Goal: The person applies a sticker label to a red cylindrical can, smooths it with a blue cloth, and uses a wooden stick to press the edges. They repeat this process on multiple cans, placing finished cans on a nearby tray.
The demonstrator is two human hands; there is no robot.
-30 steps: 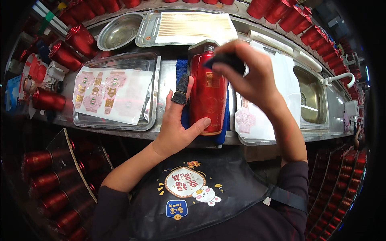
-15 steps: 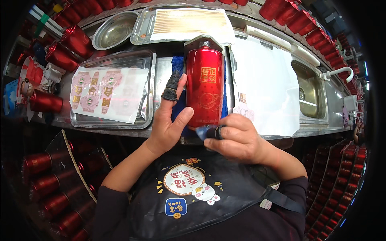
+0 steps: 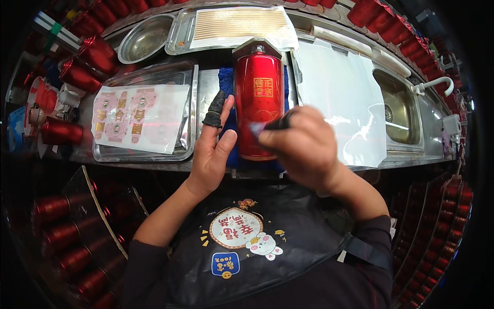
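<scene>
A glossy red bottle (image 3: 259,105) with gold print lies in the middle, its neck pointing away from me inside a dark angular holder (image 3: 235,50). Blue cloth (image 3: 225,82) shows under and beside it. Over the bottle's lower right part, my right hand (image 3: 307,141) is closed on a small bluish flat piece (image 3: 256,128), both smeared by motion. It covers part of a gold planet picture. My left hand (image 3: 210,154) stands along the bottle's left side with straight fingers and the thumb apart, holding nothing; a black wrap (image 3: 215,110) covers its index finger.
Left of the bottle, a metal tray (image 3: 192,118) carries a sheet of pink and gold decals (image 3: 141,118). White backing paper (image 3: 337,98) lies to the right, before a sink (image 3: 401,136). A metal bowl (image 3: 145,40) and striped sheet (image 3: 242,26) sit behind. Red bottles (image 3: 98,54) stand around the rim.
My right hand has moved up and over the bottle with the small bluish piece, from below the bottle's base. The decal piece seen on the white paper's left edge no longer shows.
</scene>
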